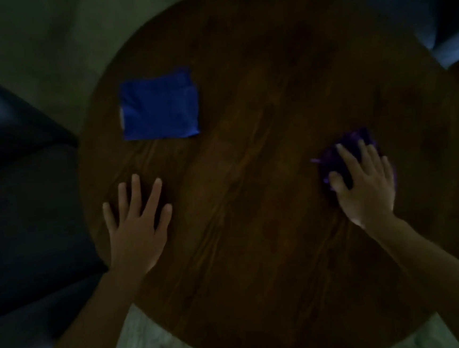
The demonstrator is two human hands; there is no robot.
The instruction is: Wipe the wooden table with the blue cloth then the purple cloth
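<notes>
A round wooden table (243,89) fills the dim view. The blue cloth (159,105) lies folded flat on its left part, with no hand on it. My left hand (137,223) rests flat on the wood below that cloth, fingers spread, holding nothing. My right hand (365,181) presses down on the purple cloth (355,137) near the table's right side. The cloth is bunched under my palm and fingers, and only its far and left edges show.
Dark blue upholstered seats stand to the left (21,192) and at the upper right (416,5) of the table. A pale floor (30,38) shows beyond the table's far left edge and below its near edge.
</notes>
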